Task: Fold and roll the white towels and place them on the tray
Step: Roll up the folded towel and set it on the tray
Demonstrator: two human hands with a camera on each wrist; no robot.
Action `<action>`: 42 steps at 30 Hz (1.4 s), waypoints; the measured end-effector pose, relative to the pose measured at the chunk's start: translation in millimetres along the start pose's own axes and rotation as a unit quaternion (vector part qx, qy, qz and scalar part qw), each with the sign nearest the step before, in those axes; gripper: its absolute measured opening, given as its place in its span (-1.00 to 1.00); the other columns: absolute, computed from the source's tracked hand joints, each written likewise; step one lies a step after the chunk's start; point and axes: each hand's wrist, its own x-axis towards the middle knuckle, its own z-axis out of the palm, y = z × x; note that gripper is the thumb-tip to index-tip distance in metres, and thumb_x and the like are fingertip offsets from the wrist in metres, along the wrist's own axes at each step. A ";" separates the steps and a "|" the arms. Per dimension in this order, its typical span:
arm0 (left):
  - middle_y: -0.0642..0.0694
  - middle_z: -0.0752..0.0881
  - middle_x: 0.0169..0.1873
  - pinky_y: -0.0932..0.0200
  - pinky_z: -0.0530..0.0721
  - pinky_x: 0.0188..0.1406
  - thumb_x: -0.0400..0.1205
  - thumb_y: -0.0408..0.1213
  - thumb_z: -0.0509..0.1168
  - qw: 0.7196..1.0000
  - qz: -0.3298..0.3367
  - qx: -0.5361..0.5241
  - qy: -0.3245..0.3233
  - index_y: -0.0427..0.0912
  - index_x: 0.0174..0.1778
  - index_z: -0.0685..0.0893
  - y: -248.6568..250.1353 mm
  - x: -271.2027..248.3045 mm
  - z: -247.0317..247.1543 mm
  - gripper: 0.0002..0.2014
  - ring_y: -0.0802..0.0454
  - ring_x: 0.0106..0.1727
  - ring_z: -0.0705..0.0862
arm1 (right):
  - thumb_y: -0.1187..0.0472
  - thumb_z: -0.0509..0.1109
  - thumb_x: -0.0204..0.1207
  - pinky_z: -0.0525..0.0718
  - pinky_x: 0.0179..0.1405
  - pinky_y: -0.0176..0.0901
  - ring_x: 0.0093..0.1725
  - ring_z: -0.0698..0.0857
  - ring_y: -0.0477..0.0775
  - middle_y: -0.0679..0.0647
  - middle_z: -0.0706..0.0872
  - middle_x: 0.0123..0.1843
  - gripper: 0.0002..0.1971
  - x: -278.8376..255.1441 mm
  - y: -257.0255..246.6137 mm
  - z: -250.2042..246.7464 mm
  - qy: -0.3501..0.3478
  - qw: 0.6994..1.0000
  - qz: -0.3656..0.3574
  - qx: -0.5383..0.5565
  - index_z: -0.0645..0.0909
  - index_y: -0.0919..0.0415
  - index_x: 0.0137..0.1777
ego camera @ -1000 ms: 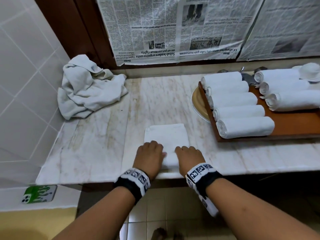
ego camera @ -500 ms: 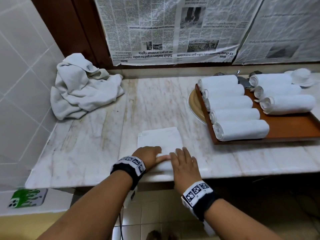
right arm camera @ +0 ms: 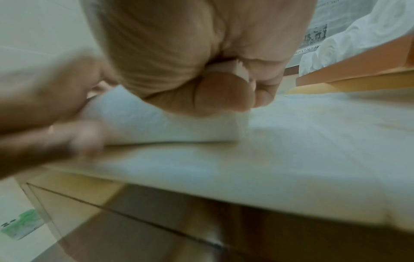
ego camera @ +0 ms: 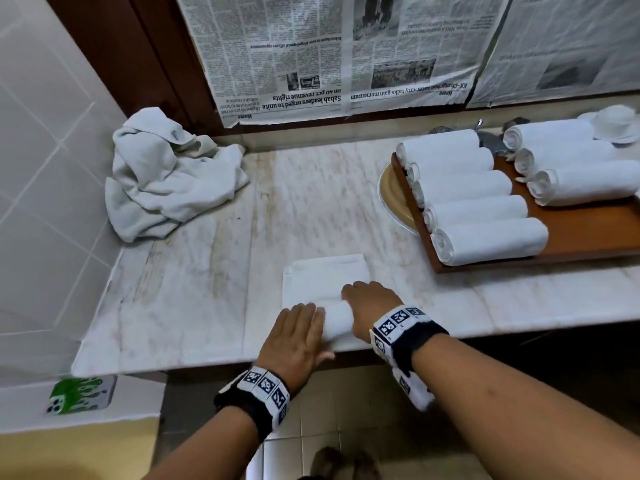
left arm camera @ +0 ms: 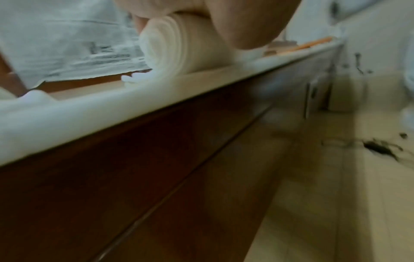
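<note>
On the towel, both hands: left flat, right curled.

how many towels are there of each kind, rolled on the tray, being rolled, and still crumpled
Rolled towels on the tray: 8, five in the left row and three in the right row
Towel being rolled under the hands: 1
Crumpled pile by the wall: 1 heap; how many towels it holds cannot be told
Total: 10

A white towel lies on the counter, its near end rolled up. Eight rolled towels lie on the brown tray.
</note>
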 end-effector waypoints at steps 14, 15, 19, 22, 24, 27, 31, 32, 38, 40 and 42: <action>0.00 0.74 -0.06 0.16 0.48 -0.02 0.28 0.62 0.03 0.944 -0.064 -0.228 -0.229 -0.03 -0.10 0.63 -46.7 62.0 -37.0 -0.24 0.03 -0.02 0.63 | 0.29 0.60 0.08 0.64 -0.22 0.10 0.02 0.60 0.26 0.19 0.63 0.08 -0.24 -41.5 -22.5 53.8 0.203 0.976 0.045 -0.063 0.46 0.19 0.35; 0.04 0.72 -0.13 0.17 0.48 -0.01 0.26 0.63 0.01 0.938 -0.062 -0.238 -0.242 0.01 -0.18 0.61 -47.2 63.5 -38.0 -0.26 0.05 -0.05 0.61 | 0.29 0.61 0.09 0.64 -0.26 0.09 -0.02 0.61 0.26 0.18 0.65 0.05 -0.27 -43.1 -22.7 54.3 0.201 0.976 0.047 -0.065 0.48 0.18 0.33; 0.06 0.66 -0.27 0.06 0.51 0.03 0.47 0.57 -0.11 0.924 -0.125 -0.246 -0.263 0.01 -0.32 0.56 -39.2 66.4 -43.9 -0.31 -0.04 -0.09 0.64 | 0.31 0.70 0.01 0.63 -0.35 0.03 -0.16 0.67 0.21 0.12 0.66 -0.09 -0.39 -37.7 -18.5 33.7 0.158 0.984 0.068 -0.053 0.63 0.12 0.12; -0.11 0.73 -0.13 -0.04 0.63 -0.07 0.70 0.19 -0.22 0.980 -0.130 -0.069 -0.133 -0.11 -0.08 0.68 -19.5 55.0 -45.3 -0.37 -0.20 -0.08 0.69 | 0.29 0.56 0.29 0.60 0.03 0.05 0.17 0.59 0.23 0.11 0.58 0.21 -0.38 -31.7 -16.9 16.5 0.076 0.994 0.061 -0.042 0.45 0.12 0.35; -0.21 0.70 -0.07 -0.09 0.66 -0.15 0.66 0.09 -0.03 0.993 -0.077 -0.008 -0.088 -0.20 0.03 0.71 -1.7 34.8 -41.0 -0.49 -0.28 -0.12 0.67 | 0.24 0.46 0.41 0.56 0.08 0.04 0.21 0.57 0.22 0.11 0.57 0.25 -0.48 -23.0 -11.3 12.8 0.068 0.996 0.053 -0.037 0.41 0.10 0.36; -0.33 0.64 0.25 -0.28 0.64 0.23 0.59 0.28 0.08 0.995 -0.039 0.022 -0.093 -0.32 0.45 0.57 11.8 8.1 -23.7 -0.23 -0.35 0.19 0.62 | 0.11 0.44 0.45 0.60 0.12 0.08 0.19 0.61 0.23 0.11 0.61 0.25 -0.52 -12.4 -5.4 5.7 0.047 0.998 0.046 -0.014 0.44 0.09 0.35; -0.26 0.71 -0.03 -0.09 0.72 -0.14 0.46 0.43 0.08 0.996 -0.030 0.009 -0.085 -0.30 0.26 0.65 -1.1 22.6 -22.4 -0.15 -0.26 -0.14 0.68 | -0.01 0.43 0.44 0.60 0.13 0.06 0.19 0.62 0.22 0.10 0.61 0.27 -0.49 -7.2 -2.8 9.8 0.035 0.998 0.049 -0.022 0.44 0.09 0.37; -0.22 0.70 -0.16 -0.01 0.69 -0.32 0.43 0.45 0.06 0.995 -0.032 -0.005 -0.092 -0.27 0.13 0.68 -5.1 32.0 -25.3 -0.18 -0.23 -0.27 0.67 | -0.08 0.48 0.40 0.58 0.10 0.06 0.17 0.61 0.22 0.10 0.59 0.25 -0.43 -8.9 -5.1 12.0 0.046 0.997 0.053 -0.026 0.44 0.08 0.36; -0.11 0.72 0.16 0.04 0.63 0.06 0.18 0.71 -0.11 0.975 -0.024 -0.086 -0.202 -0.07 0.26 0.60 -37.1 74.4 -39.5 0.06 -0.14 0.13 0.69 | 0.19 0.65 -0.09 0.65 -0.15 0.12 0.08 0.60 0.32 0.25 0.63 0.14 -0.11 -32.1 -21.4 39.5 0.192 0.977 0.045 -0.082 0.56 0.22 0.38; -0.05 0.71 0.15 0.07 0.60 0.09 0.19 0.72 -0.10 0.961 -0.009 -0.146 -0.236 -0.01 0.22 0.62 -44.3 82.4 -46.1 0.02 -0.07 0.15 0.67 | 0.18 0.65 -0.11 0.67 -0.16 0.14 0.12 0.57 0.33 0.26 0.64 0.17 0.03 -36.8 -24.8 48.7 0.193 0.978 0.036 -0.071 0.42 0.23 0.49; -0.03 0.67 0.13 0.03 0.57 0.15 0.16 0.78 -0.22 0.964 -0.026 -0.155 -0.215 0.02 0.24 0.64 -57.2 81.7 -42.9 0.10 -0.06 0.18 0.61 | 0.08 0.67 -0.08 0.66 -0.21 0.10 0.03 0.58 0.30 0.24 0.65 0.10 0.03 -37.1 -28.7 49.0 0.176 0.981 0.043 -0.065 0.38 0.21 0.49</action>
